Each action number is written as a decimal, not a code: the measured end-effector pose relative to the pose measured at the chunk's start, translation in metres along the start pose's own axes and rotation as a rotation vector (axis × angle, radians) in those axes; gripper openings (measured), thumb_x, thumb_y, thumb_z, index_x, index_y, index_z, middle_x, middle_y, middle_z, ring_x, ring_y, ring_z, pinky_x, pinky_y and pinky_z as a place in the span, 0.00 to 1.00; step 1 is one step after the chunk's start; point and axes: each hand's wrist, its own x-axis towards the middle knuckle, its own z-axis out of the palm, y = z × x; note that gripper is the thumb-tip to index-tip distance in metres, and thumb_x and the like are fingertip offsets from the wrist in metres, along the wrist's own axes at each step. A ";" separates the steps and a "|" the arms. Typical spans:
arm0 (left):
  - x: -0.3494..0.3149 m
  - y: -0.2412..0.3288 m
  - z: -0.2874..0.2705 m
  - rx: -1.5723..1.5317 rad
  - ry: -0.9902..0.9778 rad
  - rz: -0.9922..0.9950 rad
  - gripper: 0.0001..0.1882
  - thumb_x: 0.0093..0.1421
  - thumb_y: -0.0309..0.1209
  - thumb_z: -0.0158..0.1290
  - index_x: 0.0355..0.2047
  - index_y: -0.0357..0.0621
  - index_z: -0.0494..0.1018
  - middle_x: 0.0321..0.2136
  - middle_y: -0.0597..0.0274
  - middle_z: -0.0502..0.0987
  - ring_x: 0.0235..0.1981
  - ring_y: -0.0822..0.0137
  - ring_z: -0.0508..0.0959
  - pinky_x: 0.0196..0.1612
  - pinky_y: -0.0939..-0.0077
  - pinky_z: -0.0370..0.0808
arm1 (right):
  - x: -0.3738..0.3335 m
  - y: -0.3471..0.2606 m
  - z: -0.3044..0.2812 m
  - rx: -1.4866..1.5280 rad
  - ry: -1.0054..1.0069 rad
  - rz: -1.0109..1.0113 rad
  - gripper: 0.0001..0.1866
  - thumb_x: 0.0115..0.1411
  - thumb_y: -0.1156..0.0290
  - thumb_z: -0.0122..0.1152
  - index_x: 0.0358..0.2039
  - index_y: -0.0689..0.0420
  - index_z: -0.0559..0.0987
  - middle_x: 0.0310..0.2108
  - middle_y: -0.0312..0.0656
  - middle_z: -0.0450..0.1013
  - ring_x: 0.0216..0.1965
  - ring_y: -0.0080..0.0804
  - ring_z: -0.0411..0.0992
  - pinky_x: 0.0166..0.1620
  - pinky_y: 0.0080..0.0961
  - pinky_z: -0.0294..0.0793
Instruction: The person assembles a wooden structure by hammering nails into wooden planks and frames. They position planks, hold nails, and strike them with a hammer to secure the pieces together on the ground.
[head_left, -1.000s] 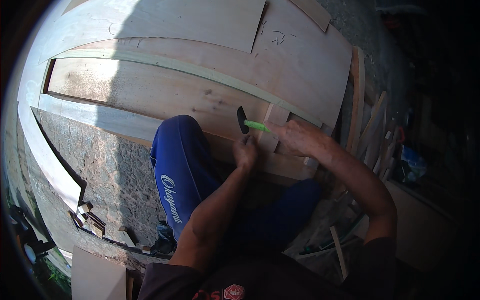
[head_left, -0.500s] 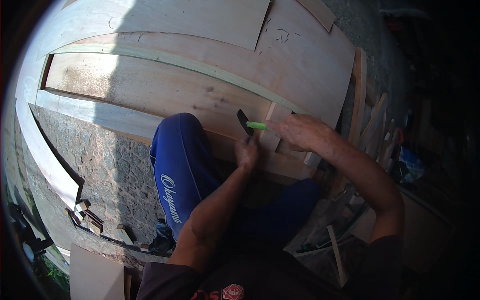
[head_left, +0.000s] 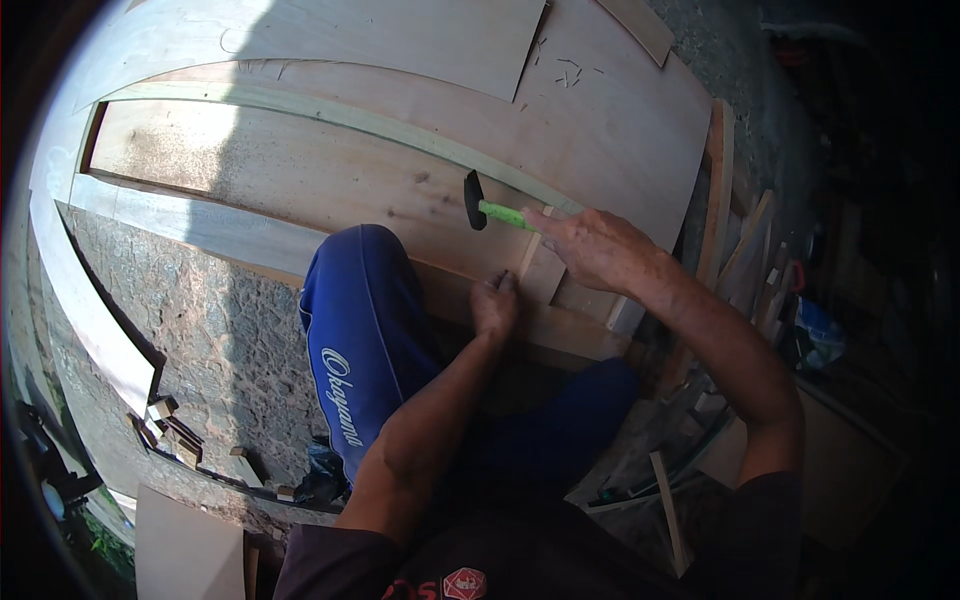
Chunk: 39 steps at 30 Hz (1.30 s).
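Observation:
My right hand (head_left: 605, 250) grips a hammer by its bright green handle (head_left: 505, 214). Its black head (head_left: 473, 200) is raised over the wooden panel (head_left: 380, 185). Below it, my left hand (head_left: 493, 302) rests at the near frame strip (head_left: 555, 332), fingers pinched around what looks like a thin nail (head_left: 505, 274), mostly hidden by the fingertips. A short crosspiece (head_left: 543, 266) lies across the frame just right of the left hand. A long pale strip (head_left: 330, 112) runs along the panel's far side.
Several small nails or slivers (head_left: 569, 76) lie on the plywood beyond the frame. Another plywood sheet (head_left: 390, 40) overlaps it. My blue-trousered knee (head_left: 365, 290) is beside my left forearm. Wood offcuts (head_left: 175, 430) lie at lower left; long timber pieces (head_left: 718, 190) stand at right.
The hammer has risen from beside my left fingertips, its head moving up and slightly left with my right hand. My left hand stays in place.

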 end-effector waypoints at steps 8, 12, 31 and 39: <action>-0.012 0.024 -0.007 0.059 -0.161 -0.045 0.19 0.65 0.35 0.52 0.47 0.29 0.78 0.39 0.37 0.81 0.44 0.49 0.83 0.49 0.62 0.76 | -0.001 0.009 0.006 -0.044 -0.094 -0.055 0.24 0.67 0.70 0.49 0.64 0.51 0.70 0.29 0.55 0.77 0.31 0.54 0.77 0.38 0.46 0.78; -0.018 0.032 -0.008 0.244 -0.222 0.045 0.19 0.64 0.36 0.51 0.49 0.34 0.77 0.42 0.38 0.80 0.47 0.45 0.81 0.52 0.58 0.76 | -0.002 0.021 0.015 -0.047 -0.177 -0.042 0.26 0.67 0.71 0.48 0.65 0.51 0.68 0.29 0.55 0.77 0.32 0.54 0.77 0.39 0.47 0.77; -0.018 0.045 -0.011 0.497 -0.266 0.027 0.17 0.64 0.37 0.49 0.48 0.43 0.77 0.41 0.38 0.80 0.46 0.40 0.79 0.50 0.50 0.75 | -0.006 0.026 0.013 0.039 -0.239 -0.011 0.25 0.66 0.71 0.52 0.65 0.51 0.69 0.34 0.59 0.78 0.38 0.56 0.78 0.44 0.47 0.77; -0.019 0.052 -0.013 0.511 -0.278 0.015 0.18 0.64 0.38 0.48 0.49 0.42 0.77 0.42 0.38 0.79 0.47 0.38 0.78 0.51 0.50 0.75 | -0.010 0.032 0.024 0.078 -0.293 0.064 0.27 0.67 0.71 0.50 0.67 0.48 0.66 0.36 0.60 0.77 0.40 0.58 0.76 0.48 0.50 0.74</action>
